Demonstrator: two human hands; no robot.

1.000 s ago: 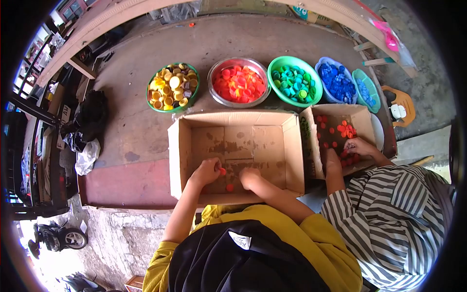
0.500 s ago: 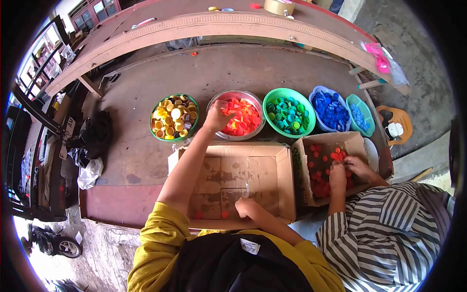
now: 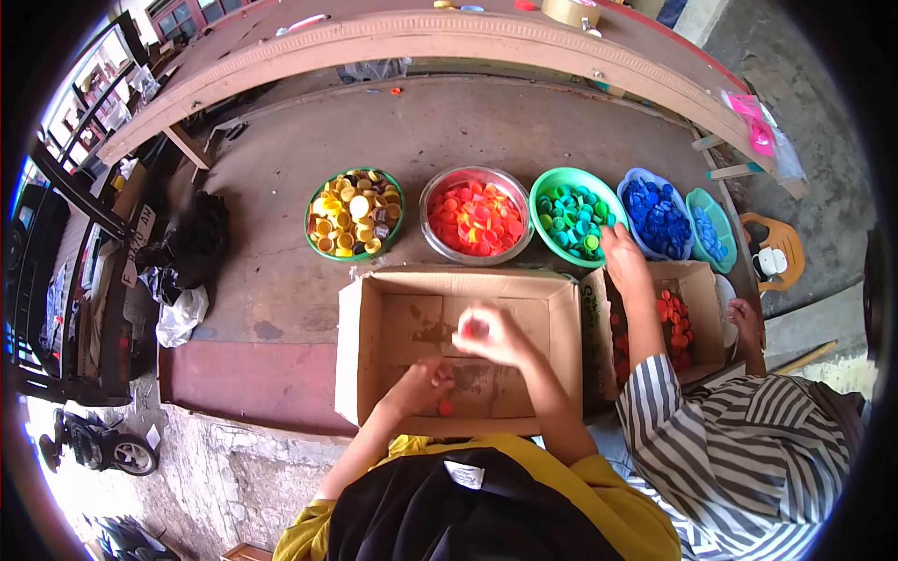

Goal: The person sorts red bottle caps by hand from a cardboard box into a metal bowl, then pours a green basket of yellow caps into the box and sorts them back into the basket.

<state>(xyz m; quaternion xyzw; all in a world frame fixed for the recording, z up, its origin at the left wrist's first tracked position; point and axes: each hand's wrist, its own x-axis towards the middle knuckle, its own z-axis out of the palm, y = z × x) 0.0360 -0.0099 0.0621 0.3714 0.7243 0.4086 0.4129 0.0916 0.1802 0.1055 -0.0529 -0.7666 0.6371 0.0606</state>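
Note:
A cardboard box [image 3: 552,327] stands in front of me, and both my hands are over it. My right hand [image 3: 496,337] pinches a red bottle cap [image 3: 474,329], a little blurred. Lower and to the left, my left hand [image 3: 416,385] is closed with its fingers curled; what they hold, if anything, is hidden. Just below its fingers a loose red cap [image 3: 446,408] lies on the box bottom. Beyond the box sits a metal-rimmed bowl [image 3: 440,245] heaped with red and orange caps.
Left of it is a basin of yellow caps [image 3: 355,213]; to the right are basins of green caps [image 3: 572,220], blue caps [image 3: 657,215] and light blue caps [image 3: 708,232]. A co-worker's hand [image 3: 622,252] reaches over a second box of red caps [image 3: 675,323]. A wooden beam [image 3: 449,51] crosses behind.
My left hand has come back from the red cap bowl into the box. My right hand has risen with a red cap. The co-worker's hand has moved to the green basin's edge.

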